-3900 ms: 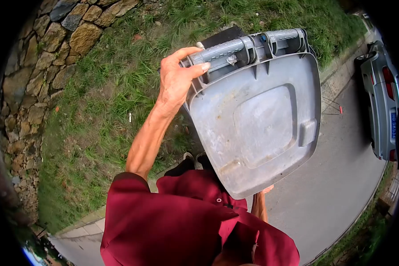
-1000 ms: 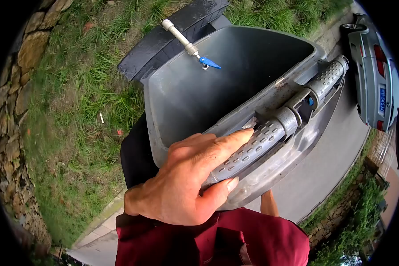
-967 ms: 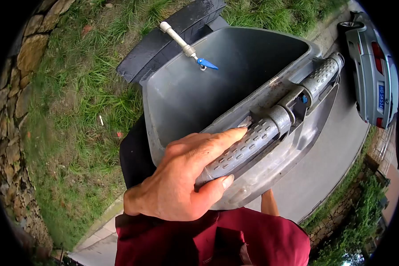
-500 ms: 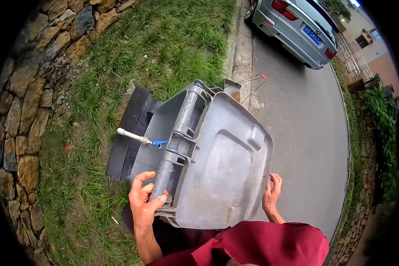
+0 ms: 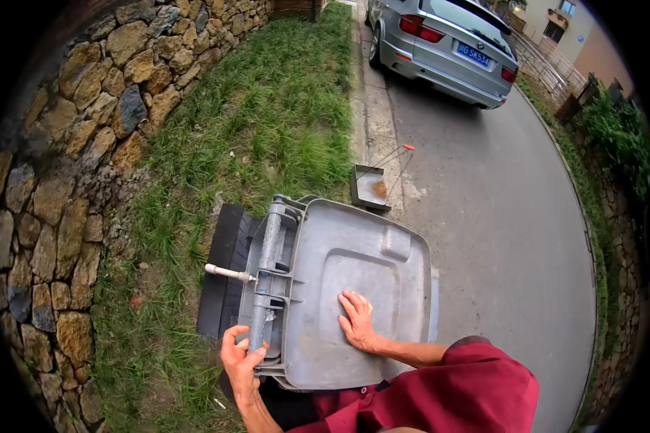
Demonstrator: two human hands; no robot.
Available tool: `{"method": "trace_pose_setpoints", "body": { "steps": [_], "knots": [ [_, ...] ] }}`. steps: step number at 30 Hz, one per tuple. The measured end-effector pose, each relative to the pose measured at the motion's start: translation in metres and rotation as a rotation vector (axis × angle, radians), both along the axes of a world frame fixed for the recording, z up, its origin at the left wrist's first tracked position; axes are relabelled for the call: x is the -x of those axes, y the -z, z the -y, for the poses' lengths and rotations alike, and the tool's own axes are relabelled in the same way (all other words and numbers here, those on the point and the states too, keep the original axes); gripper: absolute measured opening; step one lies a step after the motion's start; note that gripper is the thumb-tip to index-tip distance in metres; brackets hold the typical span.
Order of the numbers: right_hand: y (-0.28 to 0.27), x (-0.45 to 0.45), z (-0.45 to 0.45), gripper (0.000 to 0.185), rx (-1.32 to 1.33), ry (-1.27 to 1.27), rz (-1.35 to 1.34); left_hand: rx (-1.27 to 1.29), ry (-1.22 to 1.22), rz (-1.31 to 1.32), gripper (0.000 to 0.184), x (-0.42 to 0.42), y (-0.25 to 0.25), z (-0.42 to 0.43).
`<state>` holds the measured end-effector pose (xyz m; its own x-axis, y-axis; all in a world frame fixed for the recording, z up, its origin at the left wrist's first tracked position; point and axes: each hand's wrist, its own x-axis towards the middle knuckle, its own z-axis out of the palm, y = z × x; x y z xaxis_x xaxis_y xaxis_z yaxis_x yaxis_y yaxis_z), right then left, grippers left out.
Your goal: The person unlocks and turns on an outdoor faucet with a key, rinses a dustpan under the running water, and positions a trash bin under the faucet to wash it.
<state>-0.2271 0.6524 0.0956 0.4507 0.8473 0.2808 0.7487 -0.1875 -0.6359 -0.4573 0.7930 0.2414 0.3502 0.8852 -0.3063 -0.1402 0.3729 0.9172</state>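
Note:
A grey wheelie bin stands before me, its lid [image 5: 318,346] facing up. Along the lid's left side runs the bin's grey handle bar [image 5: 269,242]. My left hand [image 5: 241,359] is curled round the near end of that bar. My right hand [image 5: 357,322] lies spread on the lid near its sunken middle, holding nothing. A white stick-like handle [image 5: 227,273] juts out left from beside the bar; its far end is hidden. Behind it sits a black ribbed object [image 5: 220,285] whose kind I cannot make out.
Past the bin, a metal dustpan [image 5: 368,189] with a red-gripped wire handle rests by the kerb. A silver car [image 5: 440,54] is ahead on the grey road [image 5: 505,209]. Grass [image 5: 267,108] and a stone wall [image 5: 72,231] lie to the left.
My right hand has moved from beside the lid's right edge onto its top. The lid now lies lower and flatter, and more of the dustpan shows. My left hand stays at the bar.

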Motion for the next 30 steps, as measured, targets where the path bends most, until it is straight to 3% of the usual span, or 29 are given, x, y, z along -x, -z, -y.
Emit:
{"method": "trace_pose_setpoints", "body": {
  "steps": [15,30],
  "knots": [
    [0.005,-0.013,0.025,0.051,-0.069,0.045,0.012,-0.065,0.039,-0.052,0.050,-0.024,-0.011,0.035],
    [0.010,-0.013,0.024,0.053,0.045,0.003,-0.005,-0.098,0.016,-0.099,0.039,-0.021,-0.013,0.043]
  ]
}}
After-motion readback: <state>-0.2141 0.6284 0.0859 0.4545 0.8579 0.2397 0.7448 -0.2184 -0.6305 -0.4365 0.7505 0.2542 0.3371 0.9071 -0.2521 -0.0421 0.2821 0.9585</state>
